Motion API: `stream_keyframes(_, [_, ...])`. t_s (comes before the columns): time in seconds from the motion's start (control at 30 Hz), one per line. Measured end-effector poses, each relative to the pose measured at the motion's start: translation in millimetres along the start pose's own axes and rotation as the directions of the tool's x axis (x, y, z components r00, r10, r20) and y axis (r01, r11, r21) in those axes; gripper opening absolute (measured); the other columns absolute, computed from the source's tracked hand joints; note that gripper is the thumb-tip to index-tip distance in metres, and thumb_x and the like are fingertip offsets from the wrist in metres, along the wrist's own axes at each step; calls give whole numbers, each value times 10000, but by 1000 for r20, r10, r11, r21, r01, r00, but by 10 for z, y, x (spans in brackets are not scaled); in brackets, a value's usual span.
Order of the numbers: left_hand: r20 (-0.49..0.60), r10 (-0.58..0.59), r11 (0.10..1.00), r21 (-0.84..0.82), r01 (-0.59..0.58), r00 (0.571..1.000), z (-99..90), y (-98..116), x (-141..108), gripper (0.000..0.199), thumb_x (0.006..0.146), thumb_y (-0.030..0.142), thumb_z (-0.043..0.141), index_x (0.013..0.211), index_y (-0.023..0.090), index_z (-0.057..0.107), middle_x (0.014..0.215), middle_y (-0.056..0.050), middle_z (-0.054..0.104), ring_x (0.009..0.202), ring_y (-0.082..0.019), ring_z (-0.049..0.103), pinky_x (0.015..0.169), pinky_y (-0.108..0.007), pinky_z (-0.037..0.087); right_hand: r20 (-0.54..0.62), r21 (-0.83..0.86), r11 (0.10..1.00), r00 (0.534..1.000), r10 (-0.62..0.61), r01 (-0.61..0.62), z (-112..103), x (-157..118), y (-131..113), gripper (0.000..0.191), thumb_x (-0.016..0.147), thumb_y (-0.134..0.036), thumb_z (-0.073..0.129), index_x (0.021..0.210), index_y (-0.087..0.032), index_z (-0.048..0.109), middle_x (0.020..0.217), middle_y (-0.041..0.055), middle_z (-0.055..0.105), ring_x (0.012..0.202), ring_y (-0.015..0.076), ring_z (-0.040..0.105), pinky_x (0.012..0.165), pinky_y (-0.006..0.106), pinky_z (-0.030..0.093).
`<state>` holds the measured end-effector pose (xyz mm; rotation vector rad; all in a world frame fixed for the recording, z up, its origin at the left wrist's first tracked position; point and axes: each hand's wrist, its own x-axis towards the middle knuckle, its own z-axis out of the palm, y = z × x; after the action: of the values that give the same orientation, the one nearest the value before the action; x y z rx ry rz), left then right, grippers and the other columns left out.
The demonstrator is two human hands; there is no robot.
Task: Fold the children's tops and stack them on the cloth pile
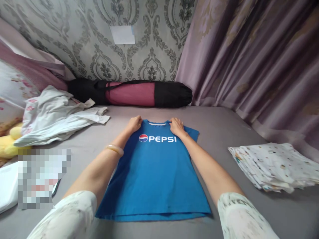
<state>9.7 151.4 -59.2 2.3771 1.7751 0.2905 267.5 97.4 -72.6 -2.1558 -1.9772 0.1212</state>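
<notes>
A blue T-shirt (157, 176) with a PEPSI print lies flat, front side up, its collar away from me and its hem near me. My left hand (135, 123) pinches the shirt at its left shoulder; the sleeve on that side is not visible. At the right shoulder, beside the collar, my right hand (176, 126) has its fingers closed on the fabric. The right sleeve sticks out past that hand. A pale bangle (114, 150) circles my left forearm.
Folded patterned cloths (276, 166) lie at the right on the grey sheet (214, 122). Crumpled white clothes (54, 116) and a yellow plush (10, 142) are at the left. A black and pink long bag (129, 94) rests along the wall. A purple curtain (224, 53) hangs at the right.
</notes>
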Motion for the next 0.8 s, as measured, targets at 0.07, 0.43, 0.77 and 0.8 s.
stream_keyframes(0.07, [-37, -5, 999, 35, 6, 999, 5, 45, -43, 295, 981, 294, 357, 1140, 189, 582, 1043, -127, 702, 963, -256, 661, 751, -298, 456, -36, -25, 999, 999, -25, 24, 13, -2, -10, 287, 980, -195, 369, 1185, -163, 567, 1234, 141, 586, 1151, 265, 497, 948, 368, 345])
stream_keyframes(0.43, [-212, 120, 938, 343, -41, 970, 76, 95, 32, 240, 951, 232, 405, 1072, 107, 571, 1112, -195, 607, 1076, -316, 555, 880, -403, 383, -124, -124, 991, 990, -69, 54, -62, 59, -94, 325, 944, -106, 343, 1171, -105, 576, 1225, 187, 583, 1152, 288, 493, 952, 400, 341])
stream_keyframes(0.77, [62, 188, 981, 29, -190, 980, 339, 147, -10, 503, 997, 403, 301, 1415, 140, 396, 1536, -152, 366, 1430, -272, 306, 1149, -446, 224, 156, 62, 994, 982, -103, 94, 149, -133, -297, 633, 1012, -428, 217, 1523, -56, 251, 1615, 134, 169, 1488, 274, 102, 1190, 488, 54])
stream_keyframes(0.8, [81, 181, 983, 1, -181, 980, 325, 135, 5, 518, 992, 413, 308, 1428, 145, 386, 1548, -148, 349, 1443, -266, 284, 1157, -446, 217, 166, 88, 992, 981, -105, 91, 144, -116, -278, 632, 1011, -433, 216, 1527, -71, 249, 1617, 130, 160, 1491, 268, 96, 1191, 491, 51])
